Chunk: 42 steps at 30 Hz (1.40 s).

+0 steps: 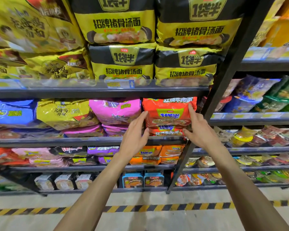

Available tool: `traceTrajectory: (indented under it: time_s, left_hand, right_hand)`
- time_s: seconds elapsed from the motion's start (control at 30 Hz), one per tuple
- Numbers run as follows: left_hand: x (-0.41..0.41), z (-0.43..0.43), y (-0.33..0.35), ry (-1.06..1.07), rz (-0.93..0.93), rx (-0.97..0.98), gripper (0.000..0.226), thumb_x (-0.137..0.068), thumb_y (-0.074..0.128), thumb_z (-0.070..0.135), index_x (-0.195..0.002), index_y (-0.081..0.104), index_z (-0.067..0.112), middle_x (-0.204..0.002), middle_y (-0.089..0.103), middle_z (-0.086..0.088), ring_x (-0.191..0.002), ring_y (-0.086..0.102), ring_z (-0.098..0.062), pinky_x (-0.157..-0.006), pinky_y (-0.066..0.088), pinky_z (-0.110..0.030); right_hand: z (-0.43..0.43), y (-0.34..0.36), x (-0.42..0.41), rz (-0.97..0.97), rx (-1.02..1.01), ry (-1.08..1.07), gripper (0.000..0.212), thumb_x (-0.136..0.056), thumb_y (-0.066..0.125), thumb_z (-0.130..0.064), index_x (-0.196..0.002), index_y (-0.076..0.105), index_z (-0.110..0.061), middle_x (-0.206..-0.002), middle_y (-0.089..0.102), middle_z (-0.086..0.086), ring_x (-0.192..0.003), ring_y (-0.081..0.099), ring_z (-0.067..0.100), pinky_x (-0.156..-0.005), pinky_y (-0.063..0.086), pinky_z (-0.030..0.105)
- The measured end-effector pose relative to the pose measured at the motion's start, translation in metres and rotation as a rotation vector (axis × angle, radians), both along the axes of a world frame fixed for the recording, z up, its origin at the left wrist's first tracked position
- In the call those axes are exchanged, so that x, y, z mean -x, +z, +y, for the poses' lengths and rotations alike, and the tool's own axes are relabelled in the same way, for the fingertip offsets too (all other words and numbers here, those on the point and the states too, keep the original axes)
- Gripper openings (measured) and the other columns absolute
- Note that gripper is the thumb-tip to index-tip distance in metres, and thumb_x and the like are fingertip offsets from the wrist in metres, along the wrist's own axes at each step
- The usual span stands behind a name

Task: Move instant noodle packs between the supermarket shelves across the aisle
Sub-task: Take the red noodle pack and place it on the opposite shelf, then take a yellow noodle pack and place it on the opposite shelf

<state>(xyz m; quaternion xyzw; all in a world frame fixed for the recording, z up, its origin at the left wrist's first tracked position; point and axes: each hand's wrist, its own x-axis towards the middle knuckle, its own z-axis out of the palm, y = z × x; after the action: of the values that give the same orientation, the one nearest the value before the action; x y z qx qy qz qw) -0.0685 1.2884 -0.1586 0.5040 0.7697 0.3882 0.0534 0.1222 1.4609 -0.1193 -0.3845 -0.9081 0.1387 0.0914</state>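
Observation:
A red instant noodle pack stands on top of another red pack at the right end of the second shelf. My left hand lies against the upper pack's left edge, fingers straight, thumb spread. My right hand reaches its right side, index finger stretched up along the edge, thumb near the lower corner. Neither hand has closed round the pack.
Pink packs sit just left of the red ones, then yellow and blue packs. Large yellow-black packs fill the shelf above. A black upright post stands right of the red packs. Striped floor tape runs below.

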Motion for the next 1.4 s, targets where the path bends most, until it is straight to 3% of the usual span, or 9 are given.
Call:
traceTrajectory:
  time_s: [0.27,0.37,0.57,0.67,0.8,1.1,1.4]
  left_hand:
    - [-0.024,-0.045,0.005,0.053,0.057,0.247,0.052,-0.103,0.053,0.025,-0.152,0.04,0.017,-0.154,0.047,-0.003,-0.143,0.039,-0.025,-0.112,0.036,-0.039]
    - [-0.03,-0.072,0.008,0.067,0.087,0.374,0.051,-0.1,0.058,0.026,-0.149,0.046,0.014,-0.147,0.054,-0.008,-0.138,0.047,-0.03,-0.109,0.041,-0.041]
    - [-0.038,-0.135,0.029,0.159,0.187,0.669,0.06,-0.1,0.055,0.042,-0.154,0.035,0.021,-0.145,0.055,-0.011,-0.134,0.047,-0.036,-0.103,0.045,-0.048]
    - [-0.05,-0.167,0.052,0.252,0.273,0.612,0.05,-0.102,0.052,0.04,-0.148,0.045,0.022,-0.141,0.059,-0.008,-0.13,0.05,-0.033,-0.096,0.047,-0.045]
    - [-0.06,-0.205,0.084,0.358,0.31,0.465,0.041,-0.099,0.054,0.037,-0.136,0.055,0.02,-0.123,0.069,-0.005,-0.12,0.06,-0.032,-0.088,0.054,-0.049]
    - [-0.06,-0.276,0.132,0.481,0.355,0.52,0.045,-0.1,0.053,0.043,-0.141,0.052,0.025,-0.135,0.063,0.0,-0.122,0.059,-0.024,-0.091,0.054,-0.044]
    - [-0.027,-0.373,0.164,0.567,0.364,0.707,0.05,-0.101,0.049,0.051,-0.146,0.046,0.031,-0.144,0.055,-0.004,-0.131,0.052,-0.031,-0.098,0.049,-0.046]
  right_hand:
    - [-0.04,0.008,-0.021,-0.116,0.022,0.088,0.08,-0.096,0.057,-0.037,-0.159,0.011,-0.023,-0.159,0.023,0.01,-0.137,0.038,0.036,-0.101,0.046,0.05]
    - [-0.062,0.017,-0.026,-0.275,-0.002,0.188,0.074,-0.097,0.056,-0.042,-0.157,0.017,-0.026,-0.156,0.028,0.01,-0.138,0.037,0.035,-0.103,0.044,0.05]
    - [-0.114,0.039,-0.028,-0.514,-0.037,0.377,0.074,-0.096,0.056,-0.047,-0.157,0.022,-0.025,-0.158,0.028,0.011,-0.142,0.033,0.037,-0.109,0.039,0.05]
    - [-0.137,0.053,-0.023,-0.514,-0.042,0.419,0.074,-0.096,0.055,-0.05,-0.157,0.02,-0.028,-0.159,0.025,0.01,-0.143,0.031,0.037,-0.109,0.039,0.052]
    - [-0.17,0.079,-0.022,-0.374,-0.094,0.505,0.073,-0.097,0.054,-0.047,-0.158,0.019,-0.029,-0.165,0.011,0.008,-0.147,0.024,0.035,-0.111,0.038,0.052]
    - [-0.229,0.125,0.012,-0.353,-0.177,0.653,0.07,-0.097,0.054,-0.048,-0.157,0.023,-0.028,-0.163,0.015,0.007,-0.144,0.028,0.036,-0.109,0.039,0.05]
    - [-0.319,0.154,0.069,-0.405,-0.209,0.759,0.072,-0.095,0.056,-0.051,-0.155,0.027,-0.025,-0.157,0.03,0.011,-0.139,0.037,0.036,-0.108,0.041,0.05]
